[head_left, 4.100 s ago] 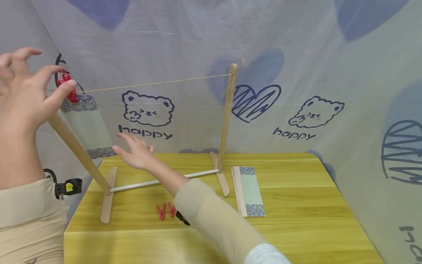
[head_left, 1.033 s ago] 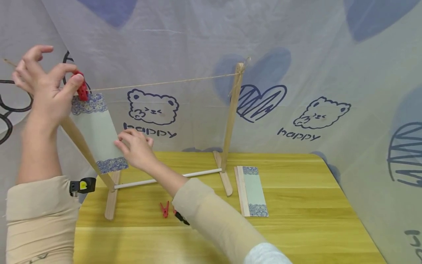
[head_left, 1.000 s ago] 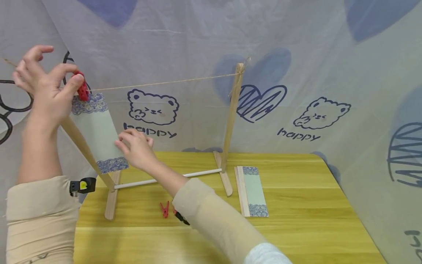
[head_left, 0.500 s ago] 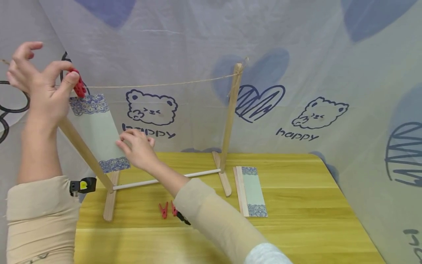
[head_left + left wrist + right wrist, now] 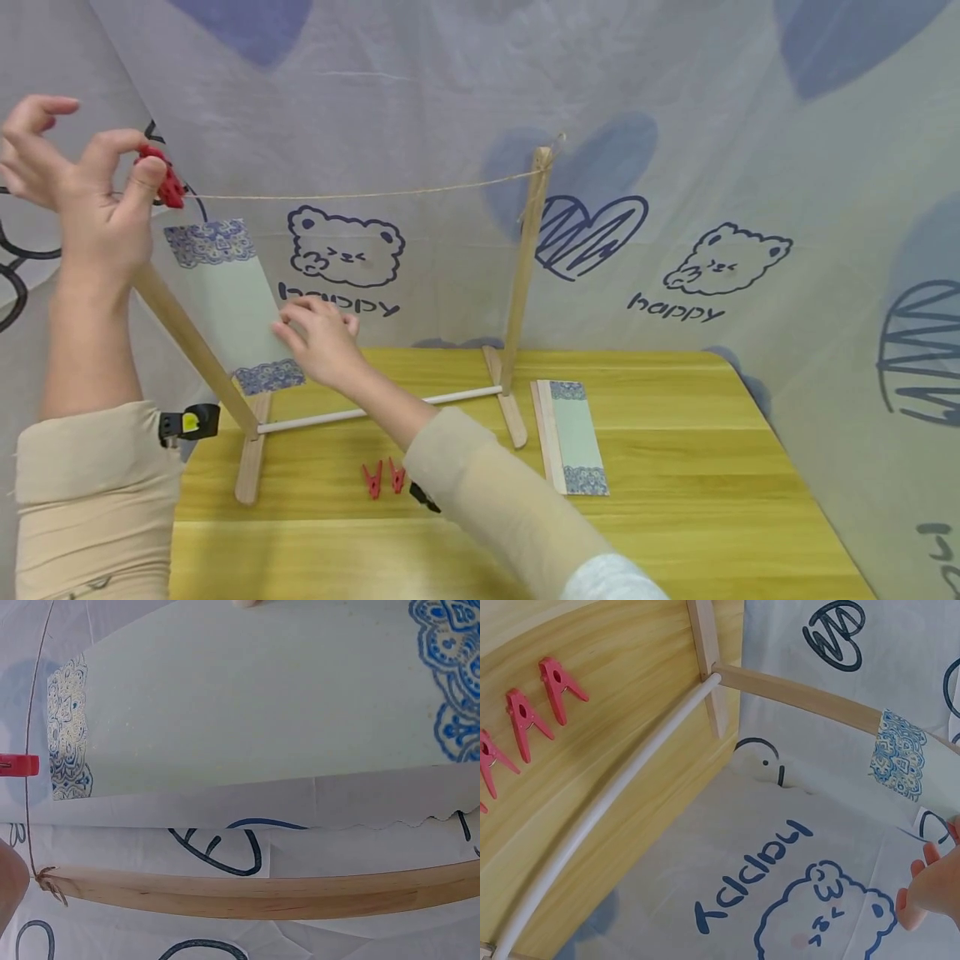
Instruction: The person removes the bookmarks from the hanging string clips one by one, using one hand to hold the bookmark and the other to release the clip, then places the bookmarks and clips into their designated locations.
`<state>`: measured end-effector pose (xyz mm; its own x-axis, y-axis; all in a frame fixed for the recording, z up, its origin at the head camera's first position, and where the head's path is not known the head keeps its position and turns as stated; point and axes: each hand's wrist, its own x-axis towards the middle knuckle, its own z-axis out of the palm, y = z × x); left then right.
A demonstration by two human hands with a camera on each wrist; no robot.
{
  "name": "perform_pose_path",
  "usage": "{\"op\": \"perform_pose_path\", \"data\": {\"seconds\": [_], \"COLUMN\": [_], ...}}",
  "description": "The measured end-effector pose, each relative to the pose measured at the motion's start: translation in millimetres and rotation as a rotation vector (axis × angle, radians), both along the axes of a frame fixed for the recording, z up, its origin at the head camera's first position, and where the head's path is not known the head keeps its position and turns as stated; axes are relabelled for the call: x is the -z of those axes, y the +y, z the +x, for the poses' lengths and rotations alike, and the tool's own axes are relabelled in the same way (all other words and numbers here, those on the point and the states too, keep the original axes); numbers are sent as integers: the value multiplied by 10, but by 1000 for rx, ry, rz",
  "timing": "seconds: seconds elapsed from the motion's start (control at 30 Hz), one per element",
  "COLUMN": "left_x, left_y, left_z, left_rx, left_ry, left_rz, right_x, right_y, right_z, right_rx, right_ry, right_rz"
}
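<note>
At the upper left of the head view, my left hand [image 5: 97, 196] pinches a red clothespin [image 5: 171, 187] between thumb and index finger, at the string [image 5: 360, 195]. Below it is a pale green paper card [image 5: 232, 304] with blue patterned bands at both ends. My right hand [image 5: 322, 340] pinches the card's right edge; in the right wrist view that hand [image 5: 934, 892] is partly cut off. A gap separates the card's top from the clothespin. The left wrist view also shows the clothespin [image 5: 19, 765] at the string and apart from the card [image 5: 210, 720].
A wooden stand carries the string between a left post [image 5: 187, 342] and a right post [image 5: 522, 275], joined below by a white rod [image 5: 315, 420]. Several red clothespins [image 5: 526, 720] lie on the table [image 5: 675, 467]. Another patterned card [image 5: 576, 433] lies at right beside wooden strips [image 5: 550, 437].
Earlier my right hand was open, apart from the card; it then took the card's right edge. Since one second ago, the clothespin has moved up and left off the card, which shifted slightly right.
</note>
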<state>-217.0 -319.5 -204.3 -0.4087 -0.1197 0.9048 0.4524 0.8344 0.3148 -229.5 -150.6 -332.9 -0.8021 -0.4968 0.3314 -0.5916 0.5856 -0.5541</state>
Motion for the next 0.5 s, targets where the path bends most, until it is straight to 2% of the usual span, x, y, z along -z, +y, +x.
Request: {"op": "perform_pose_path", "data": {"seconds": [0.17, 0.33, 0.5], "left_x": [-15, -35, -32], "left_y": [41, 88, 113], "left_z": [21, 55, 104], "left_rx": [-23, -16, -36], "left_ry": [34, 57, 44], "left_rz": [7, 33, 26], "right_x": [14, 27, 56], "right_y": [46, 80, 116], "right_z": [-9, -9, -17], "right_rx": [-8, -7, -2], "right_ry": [3, 29, 73], "right_rz": [11, 22, 24]}}
